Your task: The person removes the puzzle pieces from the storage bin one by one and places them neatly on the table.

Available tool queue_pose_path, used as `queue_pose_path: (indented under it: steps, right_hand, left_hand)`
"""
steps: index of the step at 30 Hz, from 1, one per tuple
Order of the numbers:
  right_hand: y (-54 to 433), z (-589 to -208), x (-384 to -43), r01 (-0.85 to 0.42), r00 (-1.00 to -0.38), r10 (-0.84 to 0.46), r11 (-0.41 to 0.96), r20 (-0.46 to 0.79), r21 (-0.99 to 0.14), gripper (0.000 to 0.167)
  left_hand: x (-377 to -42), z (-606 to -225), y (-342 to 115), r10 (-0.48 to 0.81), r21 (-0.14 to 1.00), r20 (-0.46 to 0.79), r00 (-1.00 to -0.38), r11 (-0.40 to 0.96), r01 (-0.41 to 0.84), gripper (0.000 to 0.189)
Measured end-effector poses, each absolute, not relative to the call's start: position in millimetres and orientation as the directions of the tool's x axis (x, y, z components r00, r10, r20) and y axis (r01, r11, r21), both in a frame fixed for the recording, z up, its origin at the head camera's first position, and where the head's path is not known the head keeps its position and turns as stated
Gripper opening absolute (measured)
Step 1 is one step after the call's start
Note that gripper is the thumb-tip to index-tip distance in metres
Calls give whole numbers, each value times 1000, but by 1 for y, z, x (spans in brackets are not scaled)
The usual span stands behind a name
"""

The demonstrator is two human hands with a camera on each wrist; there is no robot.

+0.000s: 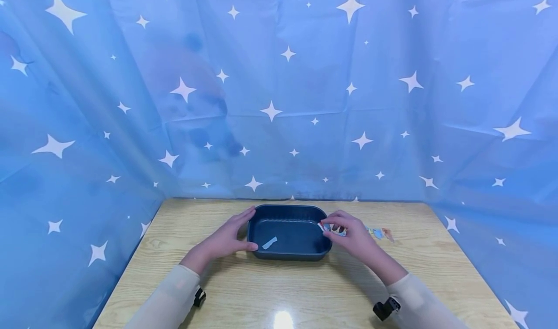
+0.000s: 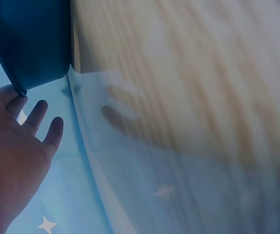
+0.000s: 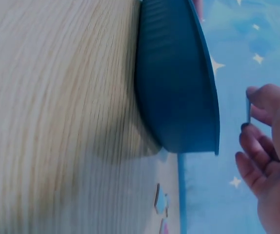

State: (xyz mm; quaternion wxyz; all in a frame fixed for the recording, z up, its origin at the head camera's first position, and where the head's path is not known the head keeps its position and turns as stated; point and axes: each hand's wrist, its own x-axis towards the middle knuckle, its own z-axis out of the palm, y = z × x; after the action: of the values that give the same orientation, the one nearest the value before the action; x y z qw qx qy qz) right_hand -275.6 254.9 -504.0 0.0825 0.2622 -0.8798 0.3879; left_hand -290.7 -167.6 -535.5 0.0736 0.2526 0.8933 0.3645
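Note:
A dark blue-grey rectangular tray [image 1: 289, 257] with raised sides and rounded corners sits on the table. My left hand [image 1: 228, 237] holds its left end, thumb at the near corner and fingers toward the far one. In the left wrist view a fingertip touches the tray's rim while other fingers stay off it. Over the right end, my right hand [image 1: 350, 234] pinches a small flat piece [image 3: 248, 110] between thumb and fingertips. Its face shows white and red in the head view. A narrow pale strip [image 1: 270, 243] lies inside the tray at the near left.
Several small colourful flat pieces [image 1: 380, 233] lie on the wooden table [image 1: 279, 285] right of the tray, some partly hidden behind my right hand. A blue curtain [image 1: 279, 140] with white stars stands behind the table and along both sides.

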Motion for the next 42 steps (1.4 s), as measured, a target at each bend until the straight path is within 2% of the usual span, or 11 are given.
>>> queue_pose_path:
  steps: [12,18,25,42]
  right_hand:
    - [283,-516,-272,-516,-857,-343,589,386,-622,23]
    - [301,-520,-272,-522,-849,-322,629,418,-576,26]
    - [319,-524,-270,-489,-864,-285,672,415,-556,23]
    - [354,-528,-268,-460,-852,-246,772,461,-439,22]
  left_hand:
    - [-291,-538,-169,502,692,48,-864,607,391,110]
    - [-291,-538,-169,505,693,52,-861,603,396,110]
    - [-292,-539,-169,506,689,57,-861,604,401,110]
    - [-292,-540,-168,500,694,57,-864,603,395,107]
